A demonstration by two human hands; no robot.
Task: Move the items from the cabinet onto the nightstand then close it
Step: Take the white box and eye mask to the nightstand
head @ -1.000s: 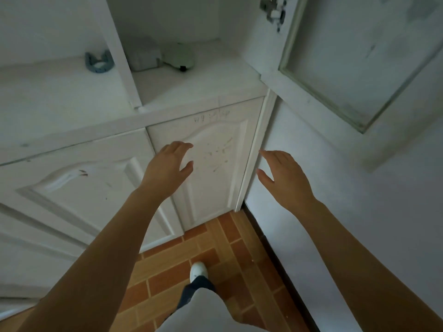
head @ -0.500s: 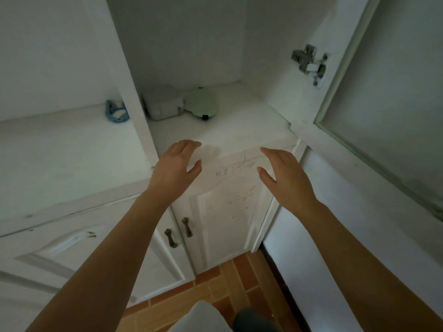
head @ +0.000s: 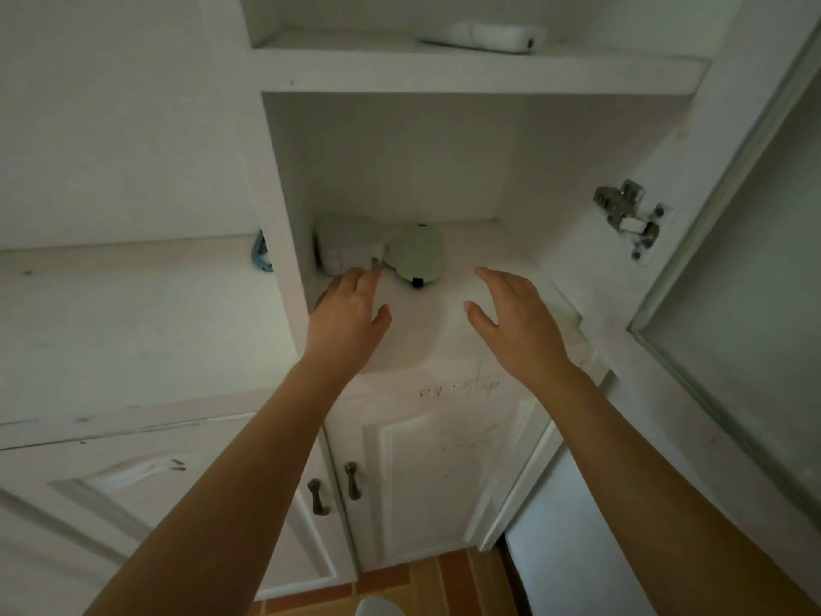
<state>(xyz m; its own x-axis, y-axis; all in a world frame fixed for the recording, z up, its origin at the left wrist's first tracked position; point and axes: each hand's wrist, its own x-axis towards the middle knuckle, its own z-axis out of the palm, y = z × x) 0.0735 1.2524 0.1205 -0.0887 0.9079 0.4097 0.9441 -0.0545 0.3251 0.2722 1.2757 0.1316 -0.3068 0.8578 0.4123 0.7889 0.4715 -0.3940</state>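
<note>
Cabinet door [head: 728,269]: swung wide to the right on its hinge [head: 628,217], giving both arms free entry to the compartment.
Items: a pale grey box [head: 348,246] and a round pale-green device [head: 415,255] lie touching at the back left of the lower shelf [head: 493,277]; a white roll-like object [head: 484,36] lies on the shelf above.
Left hand [head: 348,315]: spread and empty, fingertips just at the box, probably lined up to take it first.
Right hand [head: 515,322]: spread, empty, hovering over bare shelf, well right of the device.
Nightstand: not in view.
</note>
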